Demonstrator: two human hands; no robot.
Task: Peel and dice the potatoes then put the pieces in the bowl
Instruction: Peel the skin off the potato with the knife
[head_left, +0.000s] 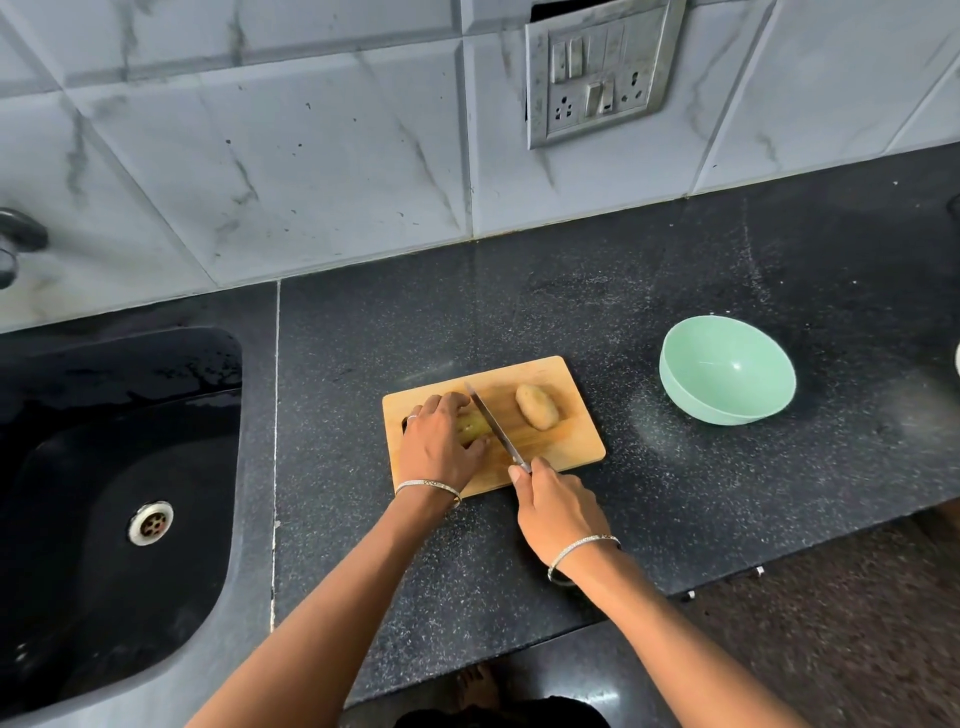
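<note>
A wooden cutting board (576, 431) lies on the dark counter. My left hand (439, 441) curls over a yellowish potato (471, 427) on the board's left half, hiding most of it. My right hand (558, 512) grips the handle of a knife (491, 421), and the blade lies across the board right beside that potato's exposed end. A second, paler potato (536, 407) rests alone on the board's right half. The mint-green bowl (727, 376) stands to the right of the board, tilted, with nothing visible inside.
A black sink (104, 493) with a metal drain is set into the counter at the left, and a tap (21, 239) juts in above it. A switch and socket plate (597, 73) hangs on the tiled wall. The counter's front edge runs just below my wrists.
</note>
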